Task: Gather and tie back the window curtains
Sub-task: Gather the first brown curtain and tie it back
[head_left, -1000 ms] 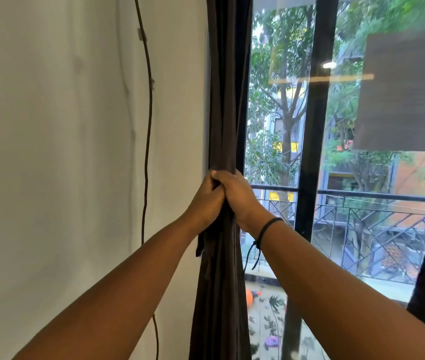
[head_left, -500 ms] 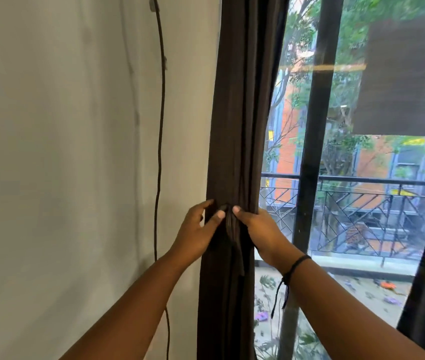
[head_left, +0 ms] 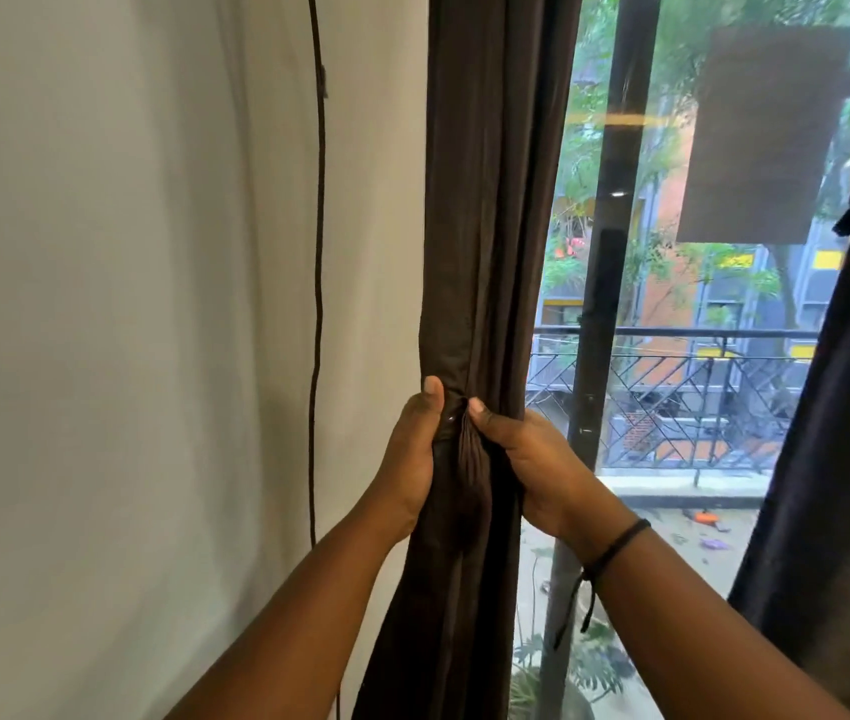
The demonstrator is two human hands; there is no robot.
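Where the gathered curtain (head_left: 490,200) hung at the left edge of the window (head_left: 672,304), its long axis ran vertically, from the top of the frame down past both forearms. The left hand (head_left: 415,449) gripped the bundle from the left, thumb upright against the cloth. The right hand (head_left: 526,459) gripped it from the right at the same height, fingers curled round the folds. Both grips were closed on fabric, thumbs almost touching across a narrow pleated strip, possibly the tie-back. In judgement, any wrap must pass horizontally round the bundle, across its axis. A second curtain (head_left: 838,407) hung at the right, well apart, untouched.
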